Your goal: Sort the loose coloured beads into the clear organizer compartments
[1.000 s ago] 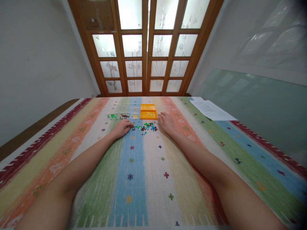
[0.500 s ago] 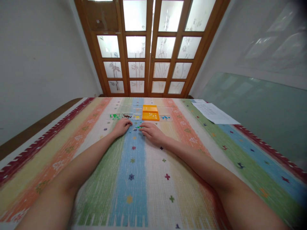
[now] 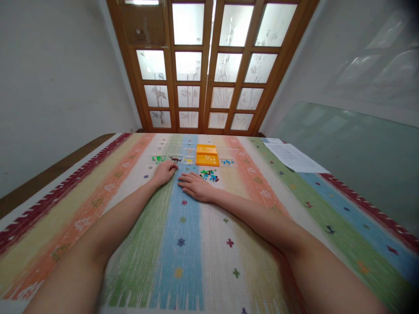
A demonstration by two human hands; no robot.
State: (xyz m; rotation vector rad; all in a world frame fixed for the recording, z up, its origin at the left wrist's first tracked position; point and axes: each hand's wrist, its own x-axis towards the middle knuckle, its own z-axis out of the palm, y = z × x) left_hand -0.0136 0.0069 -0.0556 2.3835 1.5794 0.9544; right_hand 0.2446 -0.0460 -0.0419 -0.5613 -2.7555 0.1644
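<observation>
My right hand [image 3: 197, 186] lies palm down on the striped cloth, its fingers stretched to the left with nothing visible in them. Just beyond it, to the right, is a loose pile of small green, blue and dark red pieces [image 3: 209, 176]. My left hand [image 3: 165, 172] rests on the cloth with curled fingers, their tips drawn together near the thumb; whatever they hold is too small to make out. Close beyond the left hand stand clear boxes with green pieces [image 3: 159, 158] and dark brown pieces [image 3: 176, 160].
An open orange box [image 3: 207, 161] holds small pale pieces. Left of it are yellow pieces [image 3: 187, 161] in a clear box, and right of it blue pieces [image 3: 227, 162] in another. Paper sheets [image 3: 294, 157] lie at the right. The striped tablecloth [image 3: 212, 261] covers the table.
My right hand has slid left and a little towards me, uncovering the pile of coloured pieces. The left hand stays nearly in place. The whole view has shifted slightly.
</observation>
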